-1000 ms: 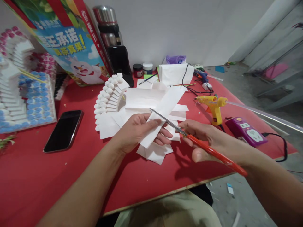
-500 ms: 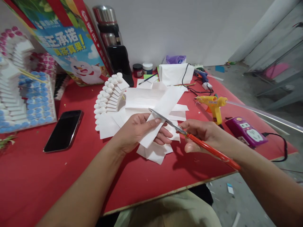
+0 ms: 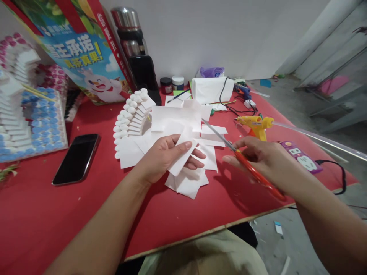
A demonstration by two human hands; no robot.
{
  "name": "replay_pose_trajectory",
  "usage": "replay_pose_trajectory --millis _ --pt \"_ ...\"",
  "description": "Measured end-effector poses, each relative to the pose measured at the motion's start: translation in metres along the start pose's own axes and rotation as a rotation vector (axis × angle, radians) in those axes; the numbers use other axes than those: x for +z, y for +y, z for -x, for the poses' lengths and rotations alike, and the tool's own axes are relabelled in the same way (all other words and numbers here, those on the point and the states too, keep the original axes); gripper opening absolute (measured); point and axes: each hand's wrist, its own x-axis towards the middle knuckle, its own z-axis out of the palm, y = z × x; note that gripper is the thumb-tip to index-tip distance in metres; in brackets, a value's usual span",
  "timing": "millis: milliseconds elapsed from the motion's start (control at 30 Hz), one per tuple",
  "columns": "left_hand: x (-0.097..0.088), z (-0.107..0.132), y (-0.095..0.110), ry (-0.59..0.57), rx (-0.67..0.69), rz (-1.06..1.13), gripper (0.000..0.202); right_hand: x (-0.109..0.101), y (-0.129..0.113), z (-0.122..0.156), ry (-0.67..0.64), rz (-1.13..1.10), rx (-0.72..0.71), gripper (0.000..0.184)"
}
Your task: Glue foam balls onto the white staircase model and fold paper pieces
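Note:
Between thumb and fingers, my left hand (image 3: 169, 154) pinches a short white paper piece (image 3: 181, 158) over the middle of the table. My right hand (image 3: 259, 160) grips red-handled scissors (image 3: 252, 170), whose blades point up and left, apart from the paper. The blades look closed together. Below and behind my left hand lie several cut white paper pieces (image 3: 191, 184) and a larger folded sheet (image 3: 169, 117). To the left of these, a curved row of white folded pieces with rounded white tips (image 3: 123, 122) stands on the table.
A yellow glue gun (image 3: 258, 126) and a purple power socket (image 3: 301, 156) sit at the right. A black phone (image 3: 77, 159) lies left, near a blue-and-white craft piece (image 3: 47, 124). Behind stand a printed bag (image 3: 88, 57), a thermos (image 3: 127, 23) and small paint jars (image 3: 178, 82).
The long paper strip is now cut short in my left hand; its upper part has come away. My right hand has drawn the scissors back to the right.

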Motion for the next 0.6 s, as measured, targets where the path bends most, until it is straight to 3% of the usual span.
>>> replay_pose_trajectory --millis 133,267,333,433,500,600 --pt "-0.002 -0.003 -0.002 0.045 0.123 -0.063 0.039 0.001 0.004 -0.010 0.064 0.450 0.203 0.030" --pt "-0.001 -0.004 -0.001 0.112 0.339 -0.165 0.035 0.011 0.014 -0.022 0.036 0.627 0.262 0.033" --pt "-0.003 -0.004 0.000 0.264 0.531 -0.312 0.027 0.014 0.019 -0.026 0.012 0.653 0.249 0.031" --pt "-0.013 -0.005 0.001 0.667 0.769 -0.643 0.021 0.011 0.015 -0.027 -0.050 0.620 0.171 0.035" --pt "-0.024 -0.008 -0.002 0.886 0.790 -0.810 0.026 0.006 0.002 -0.026 -0.041 0.575 0.093 0.043" --pt "-0.043 -0.014 -0.008 0.966 0.635 -0.906 0.044 -0.003 -0.030 -0.032 0.047 0.523 -0.043 0.036"
